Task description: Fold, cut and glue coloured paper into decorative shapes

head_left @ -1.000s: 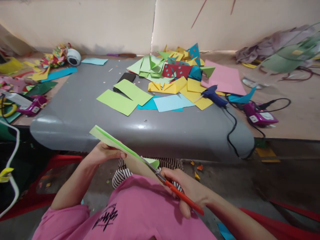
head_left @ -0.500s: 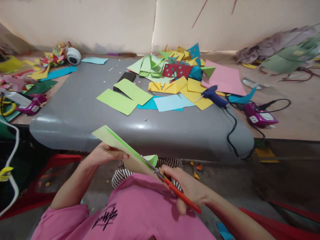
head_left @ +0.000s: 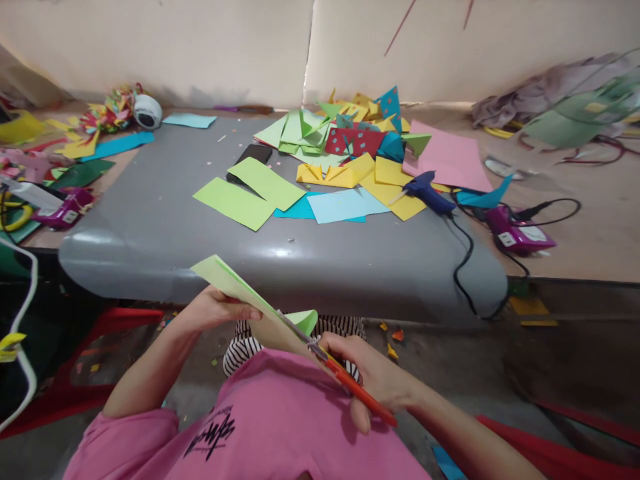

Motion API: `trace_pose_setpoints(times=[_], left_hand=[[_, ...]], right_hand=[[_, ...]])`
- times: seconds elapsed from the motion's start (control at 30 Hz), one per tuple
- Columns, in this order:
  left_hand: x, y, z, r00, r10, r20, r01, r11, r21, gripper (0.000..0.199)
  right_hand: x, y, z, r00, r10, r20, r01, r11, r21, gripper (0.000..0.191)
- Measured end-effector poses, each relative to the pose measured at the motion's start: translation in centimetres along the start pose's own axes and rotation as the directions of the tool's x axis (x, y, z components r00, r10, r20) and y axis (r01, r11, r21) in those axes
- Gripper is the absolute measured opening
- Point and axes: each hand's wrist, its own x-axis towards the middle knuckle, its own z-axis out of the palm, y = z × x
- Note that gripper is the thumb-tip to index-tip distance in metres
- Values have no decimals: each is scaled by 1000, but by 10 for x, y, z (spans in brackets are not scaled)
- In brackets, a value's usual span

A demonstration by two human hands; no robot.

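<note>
In the head view my left hand (head_left: 227, 311) pinches a light green sheet of paper (head_left: 240, 287) along its edge, above my lap. My right hand (head_left: 373, 373) grips scissors with orange-red handles (head_left: 357, 387). Their blades lie along the sheet, partway through it, and a curled strip of the paper rises beside them. Further forward, two bright green paper rectangles (head_left: 240, 202) rest on the grey mat (head_left: 165, 200), one of them partly over a black phone-like object (head_left: 254, 154).
Behind lies a heap of folded paper pieces (head_left: 355, 140), with pink sheets (head_left: 445, 157) to its right. A blue glue gun (head_left: 431, 192) trails its cord to the mat's front edge, near a purple power box (head_left: 520, 230). A white round device (head_left: 147, 111) stands at the back left.
The green sheet and my left hand have shifted slightly right and down. The scissor blades are closer together along the cut, and their handles have moved slightly left.
</note>
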Motion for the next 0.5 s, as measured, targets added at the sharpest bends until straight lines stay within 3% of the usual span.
trace_pose_setpoints(times=[0.37, 0.5], left_hand=[[2, -4, 4, 997, 28, 68, -28, 1000, -3, 21], [3, -7, 0, 990, 5, 138, 10, 994, -107, 39]], right_hand=[[4, 5, 2, 999, -42, -33, 41, 999, -10, 80], [2, 6, 2, 999, -10, -43, 12, 999, 30, 81]])
